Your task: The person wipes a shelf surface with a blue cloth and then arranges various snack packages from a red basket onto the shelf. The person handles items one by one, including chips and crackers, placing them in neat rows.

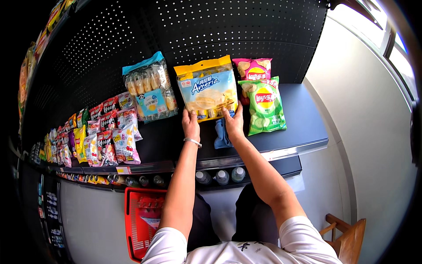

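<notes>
Both hands grip the lower edge of a large Ameria snack bag (207, 89) with a yellow top, which stands upright over the black shelf (300, 112). My left hand (191, 126) is at its lower left corner, and my right hand (234, 122) at its lower right. A crumpled blue cloth (222, 133) lies on the shelf beside my right hand, partly hidden by it. To the left leans a clear bag of wrapped pastries (150, 87) with a blue label. On the right stands a green Lay's chip bag (264, 105), with a pink Lay's bag (254, 68) behind it.
Rows of small snack bags (107, 145) fill the shelf's left part. A perforated black back panel (230, 29) rises behind. Bottles (221, 177) and cans line the lower shelf. A red shopping basket (132, 224) holding packages is on the floor, and a wooden stool (351, 241) stands at lower right.
</notes>
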Demonstrator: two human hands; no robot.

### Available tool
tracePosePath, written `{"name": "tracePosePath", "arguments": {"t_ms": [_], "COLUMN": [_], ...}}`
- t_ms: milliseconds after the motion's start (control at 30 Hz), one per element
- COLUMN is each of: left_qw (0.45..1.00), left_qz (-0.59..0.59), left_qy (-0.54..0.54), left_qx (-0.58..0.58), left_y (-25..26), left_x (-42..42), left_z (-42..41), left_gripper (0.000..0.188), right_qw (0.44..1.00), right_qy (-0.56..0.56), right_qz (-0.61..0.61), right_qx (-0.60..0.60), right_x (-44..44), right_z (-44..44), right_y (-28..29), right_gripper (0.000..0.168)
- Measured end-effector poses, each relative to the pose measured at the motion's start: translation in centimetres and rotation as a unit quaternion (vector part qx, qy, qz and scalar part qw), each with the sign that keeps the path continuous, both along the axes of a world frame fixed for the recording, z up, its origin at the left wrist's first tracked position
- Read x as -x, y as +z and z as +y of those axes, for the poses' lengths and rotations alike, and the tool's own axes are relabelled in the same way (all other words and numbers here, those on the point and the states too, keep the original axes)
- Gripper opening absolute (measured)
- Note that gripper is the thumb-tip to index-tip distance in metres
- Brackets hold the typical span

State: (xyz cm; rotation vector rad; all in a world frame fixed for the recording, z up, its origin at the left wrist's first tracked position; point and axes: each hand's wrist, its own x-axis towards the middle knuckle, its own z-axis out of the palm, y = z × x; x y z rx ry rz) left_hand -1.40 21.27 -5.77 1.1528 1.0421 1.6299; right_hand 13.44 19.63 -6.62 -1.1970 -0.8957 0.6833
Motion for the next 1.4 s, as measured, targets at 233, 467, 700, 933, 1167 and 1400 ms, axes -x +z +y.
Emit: {"name": "tracePosePath", "arguments": {"t_ms": [233, 467, 700, 933, 1167, 1400], "left_qw": [0.999, 0.996, 0.995, 0.990, 0.980, 0.966], "left_qz": [0.034, 0.082, 0.104, 0.132, 0.188, 0.238], "left_qy": [0.000, 0.024, 0.004, 0.042, 0.069, 0.098], "left_qx": [-0.037, -0.033, -0.010, -0.040, -0.014, 0.007], "left_y": [-0.5, -1.0, -0.9, -2.6, -2.0, -2.5], "left_x": [-0.7, 0.0, -0.3, 0.2, -0.4, -0.1], "left_z": [1.6, 2.4, 2.5, 3.5, 3.0, 3.0], "left_gripper": [0.046, 0.050, 0.056, 0.060, 0.057, 0.061], "right_qw": [0.998, 0.989, 0.982, 0.981, 0.986, 0.974], "right_qy": [-0.022, 0.013, 0.014, -0.003, -0.004, -0.051], "right_qz": [-0.055, -0.126, -0.161, -0.174, -0.140, -0.193], "right_qx": [0.038, 0.076, 0.093, 0.087, 0.089, 0.106], "right_x": [-0.7, -1.1, -1.6, -1.3, -1.9, -1.3], "right_z": [1.3, 1.6, 1.8, 2.0, 2.8, 2.3], "right_y": [-0.5, 0.9, 1.0, 0.4, -1.2, -1.2], "right_gripper": [0.073, 0.077, 0.077, 0.076, 0.074, 0.077]}}
